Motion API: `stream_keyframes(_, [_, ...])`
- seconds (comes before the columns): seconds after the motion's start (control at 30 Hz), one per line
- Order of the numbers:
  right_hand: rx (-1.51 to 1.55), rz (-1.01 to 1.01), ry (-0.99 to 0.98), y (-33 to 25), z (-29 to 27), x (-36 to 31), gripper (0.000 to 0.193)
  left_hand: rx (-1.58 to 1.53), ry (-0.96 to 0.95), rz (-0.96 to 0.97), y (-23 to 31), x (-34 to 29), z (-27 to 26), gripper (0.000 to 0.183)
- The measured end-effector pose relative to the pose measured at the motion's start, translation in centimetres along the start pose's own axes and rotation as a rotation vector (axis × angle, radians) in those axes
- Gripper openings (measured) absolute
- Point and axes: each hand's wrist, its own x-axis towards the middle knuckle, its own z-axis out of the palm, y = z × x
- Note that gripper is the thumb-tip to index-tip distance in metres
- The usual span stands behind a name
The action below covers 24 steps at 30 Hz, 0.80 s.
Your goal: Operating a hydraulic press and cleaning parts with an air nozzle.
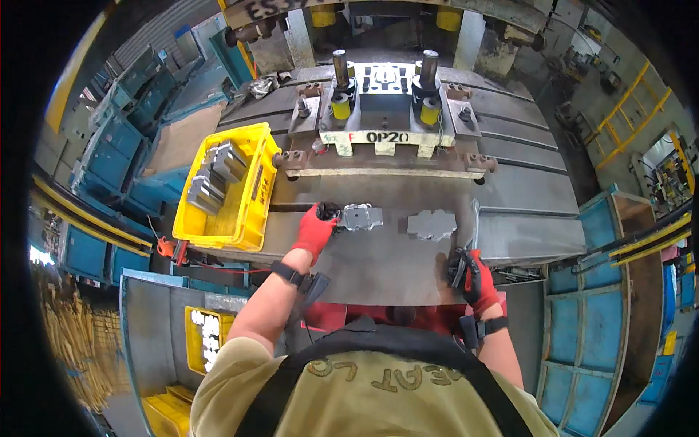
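Observation:
My left hand [318, 227], in a red glove with dark fingertips, is closed at the left edge of a shaped metal plate [362, 217] with a bright raised outline. How its fingertips sit on that edge is partly hidden. To the right, a flatter grey metal plate [432, 225] of similar outline lies on the press bed [378, 266]. My right hand [477, 282], also gloved in red and black, is closed at the bed's near right. From it a long slim metal tool [475, 222] points away from me; its grip end is mostly hidden by the dark fingers.
Beyond the plates stands a white die block [386, 138] with posts and yellow cylinders. A yellow crate [247, 211] holding stacked metal parts [207, 191] sits at the left. Blue bins [582, 320] flank the right; another yellow crate [195, 346] is low on the left.

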Motion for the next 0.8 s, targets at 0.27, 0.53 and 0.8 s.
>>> stream_keyframes(0.27, [0.057,0.230,0.161,-2.0,4.0,-3.2,0.011,0.344,0.053,0.279,0.6,-0.8,0.1,0.058])
stream_keyframes(0.53, [-0.102,0.110,0.111,-1.6,3.9,-4.5,0.009,0.776,-0.315,0.574,2.0,1.7,1.1,0.076])
stream_keyframes(0.8, [0.089,0.306,0.167,-1.5,4.2,-3.8,0.012,0.743,-0.380,0.578,3.4,1.2,0.7,0.079])
